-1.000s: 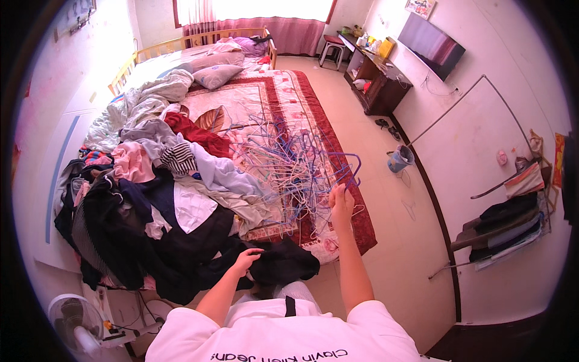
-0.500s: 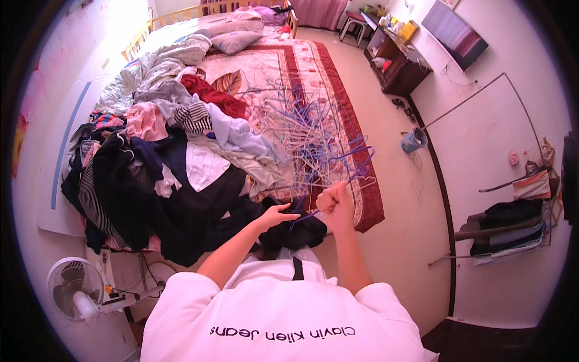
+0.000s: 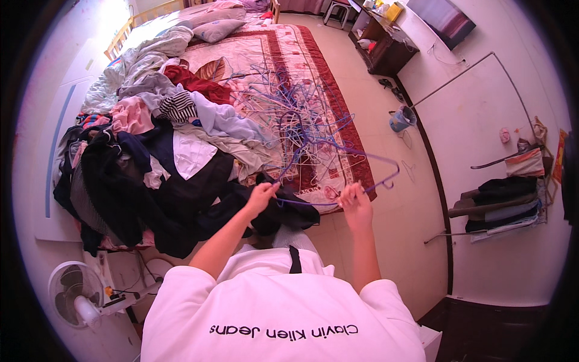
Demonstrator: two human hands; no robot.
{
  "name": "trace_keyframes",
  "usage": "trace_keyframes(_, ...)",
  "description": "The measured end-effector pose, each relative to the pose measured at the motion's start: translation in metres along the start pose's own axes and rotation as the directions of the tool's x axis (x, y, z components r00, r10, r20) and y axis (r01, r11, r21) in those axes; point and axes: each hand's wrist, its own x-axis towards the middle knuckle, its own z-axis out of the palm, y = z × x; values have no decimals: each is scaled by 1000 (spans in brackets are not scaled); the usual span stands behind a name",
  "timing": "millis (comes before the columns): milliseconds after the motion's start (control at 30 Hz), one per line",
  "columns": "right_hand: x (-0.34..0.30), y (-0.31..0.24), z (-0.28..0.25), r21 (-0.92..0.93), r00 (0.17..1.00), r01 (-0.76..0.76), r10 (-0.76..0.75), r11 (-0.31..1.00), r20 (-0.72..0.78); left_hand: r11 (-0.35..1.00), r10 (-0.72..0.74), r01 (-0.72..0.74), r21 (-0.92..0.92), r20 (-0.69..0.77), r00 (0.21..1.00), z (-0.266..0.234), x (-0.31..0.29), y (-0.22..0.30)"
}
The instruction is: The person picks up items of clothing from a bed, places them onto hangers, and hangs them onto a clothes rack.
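Note:
Near the bed's front edge, a purple-blue clothes hanger (image 3: 307, 204) is stretched between my hands, its hook pointing away from me. My left hand (image 3: 263, 198) is closed on the hanger's left corner. Farther right, my right hand (image 3: 356, 202) pinches its lower bar. Beyond the hanger, a tangled heap of blue, purple and white hangers (image 3: 289, 102) covers part of the patterned bedspread (image 3: 347, 114). Dark garments (image 3: 283, 211) lie beside and below my left hand.
A large pile of clothes (image 3: 132, 157) fills the bed's left side. Lower left stands a white fan (image 3: 75, 295). Along the right wall are a light-blue bucket (image 3: 399, 119) and a rack with folded garments (image 3: 500, 205). A dark desk (image 3: 386, 51) stands at the far right.
My hands have moved apart, my left hand to the left and my right hand slightly right and down. The hanger now lies spread between them. The view has shifted slightly.

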Motion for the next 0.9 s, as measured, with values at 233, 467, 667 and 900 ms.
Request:
trace_keyframes(233, -24, 48, -99, -170, 848, -399, 292, 901, -442, 998, 13, -13, -56, 2, 1000, -41, 1, 49)
trace_keyframes(467, -12, 84, -148, 35, 652, -466, 369, 884, -662, 987, 103, -112, -114, -76, 992, -16, 7, 69)
trace_keyframes(667, 43, 60, -165, -843, 956, -61, -210, 535, -203, 968, 221, -227, 104, 66, 973, 2, 9, 93)
trace_keyframes(900, 82, 57, -119, -618, 834, -411, 550, 671, 43, 993, 120, -120, -12, 115, 986, 19, 5, 121)
